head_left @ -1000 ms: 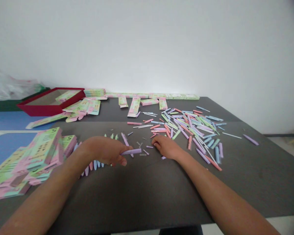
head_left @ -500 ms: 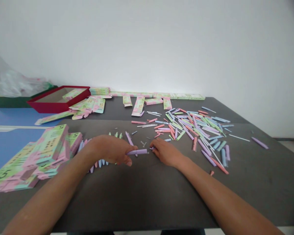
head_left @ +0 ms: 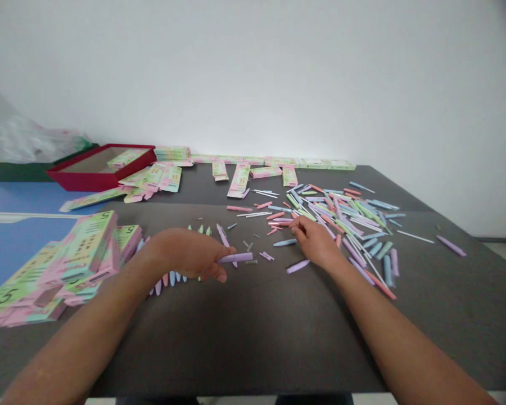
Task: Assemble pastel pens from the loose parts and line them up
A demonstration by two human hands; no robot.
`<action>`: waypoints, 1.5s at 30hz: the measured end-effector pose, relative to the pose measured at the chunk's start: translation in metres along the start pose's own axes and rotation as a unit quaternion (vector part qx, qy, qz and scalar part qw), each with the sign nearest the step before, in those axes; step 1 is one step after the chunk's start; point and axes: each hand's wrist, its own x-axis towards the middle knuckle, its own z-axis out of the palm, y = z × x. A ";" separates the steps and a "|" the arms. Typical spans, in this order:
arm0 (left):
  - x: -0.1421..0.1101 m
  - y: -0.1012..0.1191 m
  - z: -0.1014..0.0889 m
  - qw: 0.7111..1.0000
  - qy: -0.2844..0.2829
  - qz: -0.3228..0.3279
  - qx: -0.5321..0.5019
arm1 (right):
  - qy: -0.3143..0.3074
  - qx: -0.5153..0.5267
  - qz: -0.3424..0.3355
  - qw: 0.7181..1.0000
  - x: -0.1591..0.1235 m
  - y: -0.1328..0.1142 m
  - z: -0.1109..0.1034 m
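My left hand (head_left: 189,253) is closed round a purple pen barrel (head_left: 236,257), held level just above the dark table (head_left: 253,332). My right hand (head_left: 316,241) reaches to the edge of a spread of pastel pen parts (head_left: 346,219), its fingers curled and pinching at pieces there; what they grip is too small to make out. A loose purple piece (head_left: 298,266) lies just below the right hand. A blue piece (head_left: 284,243) lies to its left. A row of pastel pens (head_left: 168,278) shows partly from under my left hand.
Stacks of green and pink flat cartons (head_left: 67,261) lie at the left. A red tray (head_left: 101,167) and more cartons (head_left: 240,179) sit at the back by the white wall. Small grey bits (head_left: 248,246) lie between my hands. A blue surface (head_left: 12,236) lies left.
My right hand has moved from beside the purple barrel's tip up and to the right, to the pile of pen parts. My left hand holds the barrel in nearly the same spot.
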 end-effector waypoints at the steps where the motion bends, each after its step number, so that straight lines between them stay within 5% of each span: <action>1: 0.001 0.000 0.000 1.000 0.000 -0.001 0.002 | -0.002 -0.002 -0.002 1.000 0.000 0.001 0.000; 9: 0.000 0.001 -0.001 1.000 -0.007 -0.024 0.003 | -0.099 -0.029 -0.031 0.994 -0.006 -0.008 0.008; 21: 0.001 -0.011 0.000 1.000 0.020 -0.016 -0.002 | -0.094 -0.065 -0.015 0.993 -0.004 -0.002 0.004; 28: 0.002 -0.007 0.000 1.000 0.013 -0.016 0.003 | -0.160 -0.144 -0.003 0.977 -0.001 0.010 0.007; 37: -0.001 -0.007 -0.001 1.000 0.009 -0.025 0.004 | -0.108 -0.190 0.055 0.974 0.005 0.023 -0.001; 45: -0.002 -0.004 -0.001 1.000 0.012 -0.008 0.001 | -0.172 -0.033 -0.160 0.971 -0.013 -0.019 0.015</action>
